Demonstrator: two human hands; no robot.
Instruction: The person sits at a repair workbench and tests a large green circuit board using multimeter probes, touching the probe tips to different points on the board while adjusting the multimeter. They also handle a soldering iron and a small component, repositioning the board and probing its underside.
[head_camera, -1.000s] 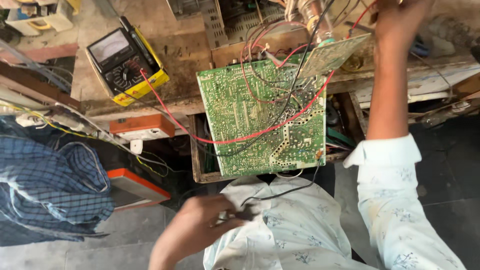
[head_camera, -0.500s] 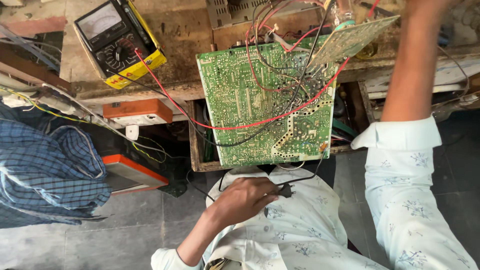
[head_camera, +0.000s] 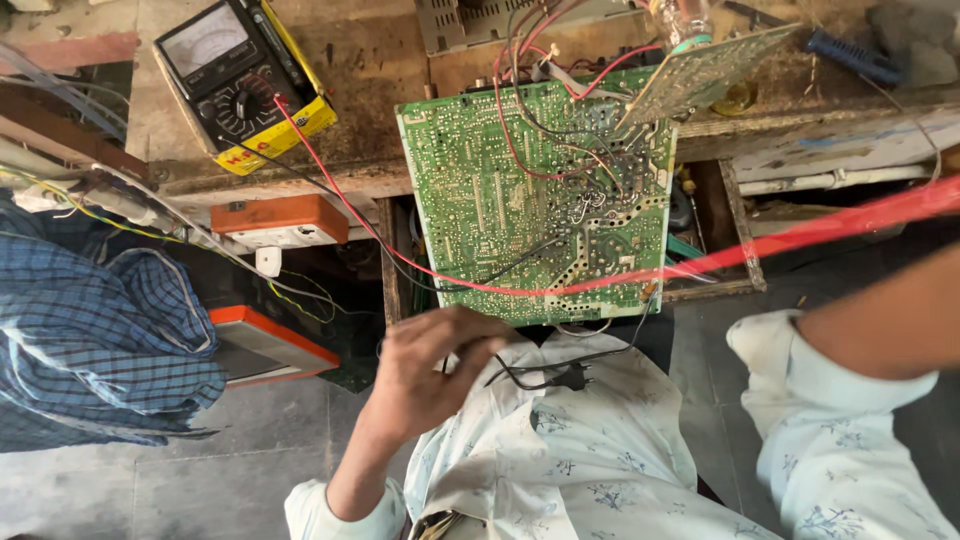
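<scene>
Left hand (head_camera: 430, 375): hovered low at the near edge of the circuit board, back of the hand up, fingers (head_camera: 480, 335) loosely curled and pinched on a thin black cord.
Black cord (head_camera: 515, 372): ran from the left hand's fingers across the lap to a small black plug (head_camera: 572, 378) lying on the pale patterned shirt (head_camera: 560, 470).
Right hand: out of view; only the forearm and rolled sleeve (head_camera: 820, 385) showed at right, so whether its fingers were apart or together could not be told.
Circuit board (head_camera: 500, 190): green, solder side up, hung over the near edge of the bench (head_camera: 370, 60), just beyond the left hand.
Red lead (head_camera: 800, 235): crossed the near part of the board and went off right.
Meter (head_camera: 245, 75): yellow-cased analogue multimeter, far left on the bench.
Smaller board (head_camera: 700, 75): tilted, far right of the green one.
Checked cloth (head_camera: 90, 330): blue, at left.
</scene>
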